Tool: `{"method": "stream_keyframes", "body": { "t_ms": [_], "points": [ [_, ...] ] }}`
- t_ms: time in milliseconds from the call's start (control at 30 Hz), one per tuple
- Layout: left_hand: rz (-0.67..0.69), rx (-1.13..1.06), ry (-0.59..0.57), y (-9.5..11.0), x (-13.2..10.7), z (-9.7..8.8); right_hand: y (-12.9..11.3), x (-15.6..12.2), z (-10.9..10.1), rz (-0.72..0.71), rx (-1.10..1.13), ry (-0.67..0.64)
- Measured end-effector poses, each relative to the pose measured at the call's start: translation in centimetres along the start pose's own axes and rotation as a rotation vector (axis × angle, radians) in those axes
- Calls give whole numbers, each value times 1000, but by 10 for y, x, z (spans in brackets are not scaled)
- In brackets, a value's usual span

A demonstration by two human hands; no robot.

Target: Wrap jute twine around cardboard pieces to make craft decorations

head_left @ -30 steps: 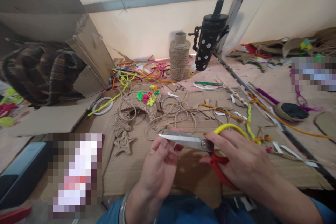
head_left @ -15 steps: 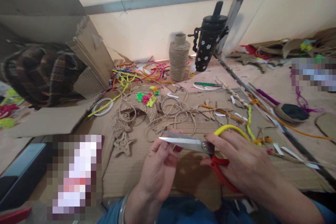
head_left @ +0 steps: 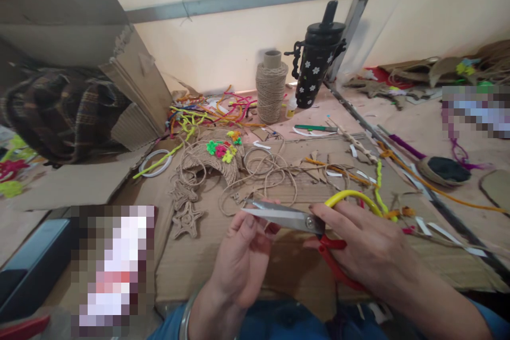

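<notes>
In my right hand [head_left: 370, 244] is a pair of scissors [head_left: 287, 215] with one yellow and one red handle. Its blades point left, nearly together, with a narrow gap at the tips. My left hand [head_left: 243, 255] is closed, thumb against the curled fingers, right at the blade tips; anything pinched there is too small or hidden to make out. Just behind the blades lie loose loops of jute twine [head_left: 274, 170]. A twine-wrapped crescent [head_left: 227, 164] with bright little flowers lies beyond my left hand, and a twine star [head_left: 189, 219] is to its left.
A twine spool [head_left: 271, 90] and a black flowered bottle [head_left: 316, 69] stand by the wall. Left is an open cardboard box [head_left: 131, 74] holding a plaid bundle. A green cutter [head_left: 314, 128], coloured cords [head_left: 223, 106] and scraps lie around. A metal strip [head_left: 450, 212] crosses the right side.
The scissor blades have drawn slightly closer together and turned a little in my right hand. My left hand stays almost where it was; the things on the table have not moved.
</notes>
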State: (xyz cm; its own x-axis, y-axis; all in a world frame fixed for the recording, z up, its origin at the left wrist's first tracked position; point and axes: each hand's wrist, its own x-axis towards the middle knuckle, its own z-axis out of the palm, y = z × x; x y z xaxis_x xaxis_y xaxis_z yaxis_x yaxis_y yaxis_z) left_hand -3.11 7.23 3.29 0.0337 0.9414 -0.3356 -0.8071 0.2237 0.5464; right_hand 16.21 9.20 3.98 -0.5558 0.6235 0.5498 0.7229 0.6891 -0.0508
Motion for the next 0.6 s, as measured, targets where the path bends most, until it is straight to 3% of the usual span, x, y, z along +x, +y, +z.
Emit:
{"method": "stream_keyframes", "body": {
  "t_ms": [200,433,600],
  "points": [
    [28,2,-30,-2,0,-2,2,0,0,0,-14,18],
    [-29,-60,28,-1,1,0,4,0,0,-12,-49,12],
    [-20,-47,-34,0,1,-1,7,-6,2,89,50,10]
  ]
}}
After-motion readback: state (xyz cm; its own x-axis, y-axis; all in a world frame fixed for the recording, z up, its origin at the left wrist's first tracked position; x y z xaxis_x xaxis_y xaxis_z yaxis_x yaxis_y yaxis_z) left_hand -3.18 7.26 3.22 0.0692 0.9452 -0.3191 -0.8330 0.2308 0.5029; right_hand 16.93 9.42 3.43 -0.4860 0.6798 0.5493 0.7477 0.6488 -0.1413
